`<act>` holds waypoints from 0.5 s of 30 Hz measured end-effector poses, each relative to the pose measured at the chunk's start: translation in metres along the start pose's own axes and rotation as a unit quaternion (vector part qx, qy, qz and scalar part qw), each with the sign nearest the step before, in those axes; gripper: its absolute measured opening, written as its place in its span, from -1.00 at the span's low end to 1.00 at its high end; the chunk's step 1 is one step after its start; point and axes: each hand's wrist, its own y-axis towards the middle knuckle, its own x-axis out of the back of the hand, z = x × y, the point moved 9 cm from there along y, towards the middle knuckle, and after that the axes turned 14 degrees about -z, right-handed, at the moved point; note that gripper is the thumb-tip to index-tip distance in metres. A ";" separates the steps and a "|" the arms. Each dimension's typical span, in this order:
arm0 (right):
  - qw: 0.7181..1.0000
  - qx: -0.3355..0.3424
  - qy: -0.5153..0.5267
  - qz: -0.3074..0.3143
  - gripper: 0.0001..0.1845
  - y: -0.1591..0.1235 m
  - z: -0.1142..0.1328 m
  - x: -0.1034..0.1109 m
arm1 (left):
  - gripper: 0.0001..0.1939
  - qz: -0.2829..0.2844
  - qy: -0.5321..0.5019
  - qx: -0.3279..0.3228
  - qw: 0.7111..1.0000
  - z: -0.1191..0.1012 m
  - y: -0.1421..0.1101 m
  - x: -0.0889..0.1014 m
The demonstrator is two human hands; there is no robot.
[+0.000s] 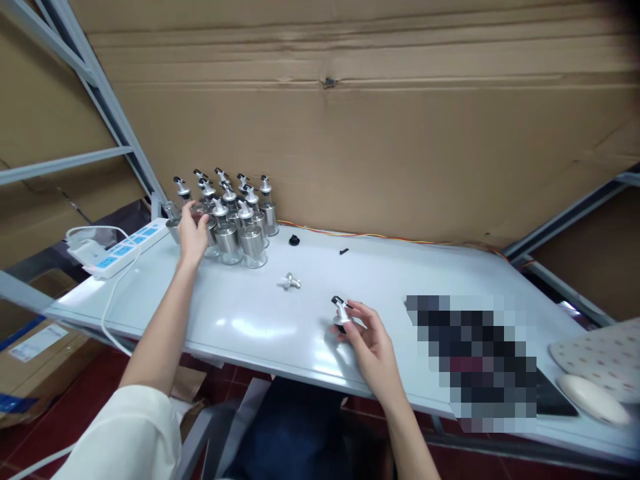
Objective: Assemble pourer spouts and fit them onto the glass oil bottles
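My left hand [193, 233] reaches to the back left of the white table [240, 327] and closes round a glass bottle [201, 215] at the edge of a cluster of several glass bottles with metal pourer tops [240, 220]. My right hand [367, 337] sits near the table's front middle, its fingers pinched on a small pourer cap [341, 312] with a black tip. A loose metal pourer part [291, 281] lies on the table between the hands.
A black round cap [294, 240] and a tiny black piece [343, 251] lie behind. A white power strip [127, 247] with its cord is at the left edge. A computer mouse [593, 398] on a pad is at the right. Cardboard [350, 133] backs the table.
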 end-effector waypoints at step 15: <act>0.999 0.038 -0.014 0.002 -0.70 -0.002 0.009 0.003 | -0.55 0.086 -0.100 0.017 0.991 -0.088 -0.137 0.063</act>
